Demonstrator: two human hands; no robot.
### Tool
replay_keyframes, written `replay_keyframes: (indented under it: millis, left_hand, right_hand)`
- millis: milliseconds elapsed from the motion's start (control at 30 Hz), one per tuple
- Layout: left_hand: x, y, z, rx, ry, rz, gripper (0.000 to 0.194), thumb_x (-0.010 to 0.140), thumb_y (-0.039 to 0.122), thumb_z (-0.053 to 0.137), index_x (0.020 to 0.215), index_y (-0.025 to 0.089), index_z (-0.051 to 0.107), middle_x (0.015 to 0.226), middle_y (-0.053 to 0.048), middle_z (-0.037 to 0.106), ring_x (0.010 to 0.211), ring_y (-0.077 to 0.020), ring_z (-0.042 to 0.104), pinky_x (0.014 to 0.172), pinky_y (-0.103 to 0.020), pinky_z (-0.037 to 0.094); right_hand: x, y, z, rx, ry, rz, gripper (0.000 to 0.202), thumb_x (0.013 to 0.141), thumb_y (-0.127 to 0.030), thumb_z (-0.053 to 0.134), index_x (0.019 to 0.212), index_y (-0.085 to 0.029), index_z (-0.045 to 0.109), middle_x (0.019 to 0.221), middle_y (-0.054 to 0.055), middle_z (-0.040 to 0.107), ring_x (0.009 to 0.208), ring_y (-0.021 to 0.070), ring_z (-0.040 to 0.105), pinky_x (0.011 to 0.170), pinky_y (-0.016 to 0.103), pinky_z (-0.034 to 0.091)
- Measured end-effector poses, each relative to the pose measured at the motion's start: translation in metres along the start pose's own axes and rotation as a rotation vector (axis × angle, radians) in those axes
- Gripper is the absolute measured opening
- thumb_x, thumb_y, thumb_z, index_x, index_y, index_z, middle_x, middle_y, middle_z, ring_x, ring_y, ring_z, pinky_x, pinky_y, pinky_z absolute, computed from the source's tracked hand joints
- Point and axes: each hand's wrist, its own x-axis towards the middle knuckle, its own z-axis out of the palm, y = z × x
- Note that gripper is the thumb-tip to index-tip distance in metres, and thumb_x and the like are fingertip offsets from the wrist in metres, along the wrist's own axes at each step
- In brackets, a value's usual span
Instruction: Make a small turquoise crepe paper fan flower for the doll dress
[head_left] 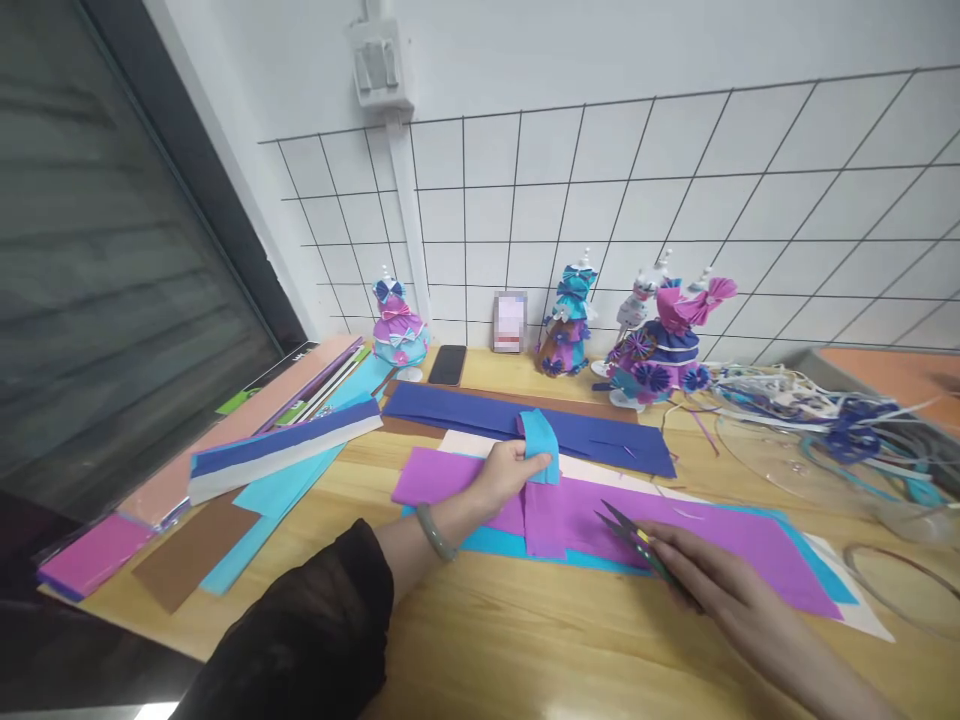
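Observation:
Between the thumb and fingers of my left hand is a folded strip of light blue crepe paper, raised over the table. Just below it, a short purple strip lies across a long purple paper sheet. Blue and white sheets show from under the purple one. My right hand is closed around the dark handles of a pair of scissors. Their blades are parted, point to the upper left and hang over the purple sheet, apart from the blue strip.
Dark blue folded paper lies behind my left hand. More paper strips are spread at the left. Small paper-dressed dress forms stand along the wall, with a phone near them. Tangled scraps lie at the right.

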Motion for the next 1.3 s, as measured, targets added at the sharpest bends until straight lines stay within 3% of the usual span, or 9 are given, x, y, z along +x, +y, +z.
replay_keyframes:
  millis: [67,200,367,767,1033,1300]
  left_hand:
    - [0.0,-0.003,-0.002,0.045,0.007,-0.001,0.034,0.061,0.039,0.068,0.077,0.009,0.064,0.069,-0.005,0.064,0.067,-0.0157,0.057,0.067,-0.028,0.043]
    - [0.0,-0.005,-0.003,0.103,-0.002,0.003,0.035,0.063,0.04,0.066,0.078,0.009,0.064,0.067,-0.004,0.063,0.068,-0.016,0.057,0.067,-0.029,0.043]
    - [-0.002,-0.002,-0.001,0.126,-0.008,0.012,0.036,0.063,0.041,0.065,0.078,0.009,0.063,0.071,-0.005,0.064,0.069,-0.0165,0.057,0.068,-0.029,0.043]
    - [0.0,-0.004,-0.002,0.047,-0.158,-0.016,0.034,0.064,0.039,0.065,0.079,0.008,0.063,0.074,-0.007,0.066,0.069,-0.0162,0.06,0.074,-0.032,0.045]
    - [0.001,-0.006,-0.003,0.07,-0.155,-0.013,0.033,0.065,0.039,0.065,0.081,0.009,0.063,0.077,-0.006,0.066,0.072,-0.0154,0.06,0.075,-0.031,0.045]
    - [0.001,-0.006,-0.003,0.107,-0.144,-0.019,0.033,0.067,0.038,0.064,0.082,0.009,0.062,0.079,-0.007,0.066,0.072,-0.0163,0.06,0.074,-0.031,0.045]
  right_hand:
    - [0.021,-0.013,0.0,0.054,-0.117,0.019,0.037,0.079,-0.048,0.044,0.099,-0.024,0.065,0.096,0.006,0.068,0.073,0.0209,0.062,0.059,0.026,0.049]
    - [0.052,-0.023,-0.003,0.038,-0.274,0.024,0.043,0.075,-0.056,0.046,0.076,-0.019,0.068,0.065,0.003,0.062,0.059,0.0168,0.052,0.052,0.026,0.042]
    - [0.066,-0.019,0.0,0.023,-0.388,0.039,0.049,0.076,-0.059,0.041,0.073,-0.016,0.064,0.055,-0.002,0.047,0.05,0.0109,0.038,0.047,0.024,0.031]
    - [0.075,-0.011,0.012,0.169,-0.493,0.093,0.048,0.073,-0.062,0.044,0.068,-0.017,0.057,0.052,-0.006,0.029,0.047,0.0078,0.022,0.043,0.023,0.018]
    - [0.077,-0.011,0.021,0.214,-0.474,0.076,0.047,0.073,-0.061,0.044,0.055,-0.019,0.039,0.051,-0.007,0.024,0.046,0.0072,0.019,0.044,0.024,0.015]
    - [0.076,-0.015,0.022,0.217,-0.436,0.079,0.046,0.074,-0.059,0.045,0.054,-0.019,0.036,0.052,-0.007,0.022,0.047,0.0074,0.018,0.044,0.024,0.014]
